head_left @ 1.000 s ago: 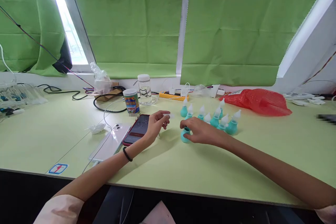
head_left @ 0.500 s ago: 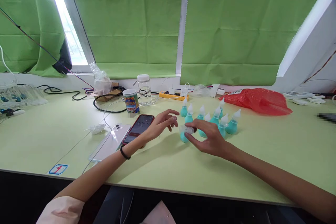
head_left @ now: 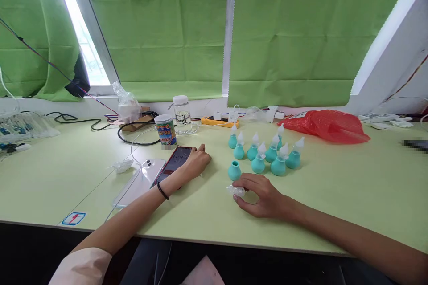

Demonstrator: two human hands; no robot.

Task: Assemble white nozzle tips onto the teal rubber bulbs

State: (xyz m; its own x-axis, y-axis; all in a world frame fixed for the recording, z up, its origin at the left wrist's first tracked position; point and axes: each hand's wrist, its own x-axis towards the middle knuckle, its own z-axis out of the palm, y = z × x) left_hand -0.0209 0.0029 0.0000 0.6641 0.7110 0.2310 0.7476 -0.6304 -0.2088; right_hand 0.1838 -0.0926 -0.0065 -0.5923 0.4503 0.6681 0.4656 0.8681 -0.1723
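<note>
My right hand (head_left: 262,193) pinches a clear plastic nozzle piece (head_left: 236,190) between thumb and fingers, low over the table. Just beyond it stands a teal squeeze bulb (head_left: 234,171) with an open neck and no tip. Farther back and to the right are several teal bulbs fitted with translucent pointed tips, one of them (head_left: 258,163) close to my right hand. My left hand (head_left: 198,162) rests by the right edge of a phone (head_left: 177,160) with a lit dark screen. Its fingers are loosely bent and slightly apart, with nothing visible in them; the fingertips are partly hidden.
A pale phone (head_left: 142,178) with a white cable lies on the left. Behind are a printed can (head_left: 165,130), a clear lidded bottle (head_left: 182,116), a yellow power strip (head_left: 209,121) and black cables. A red plastic bag (head_left: 331,125) lies at the back right; a crumpled clear wrapper (head_left: 122,166) lies left.
My right hand has drawn the clear nozzle piece toward me, away from the tipless bulb. My left hand has dropped leftward and down beside the dark-screened phone.
</note>
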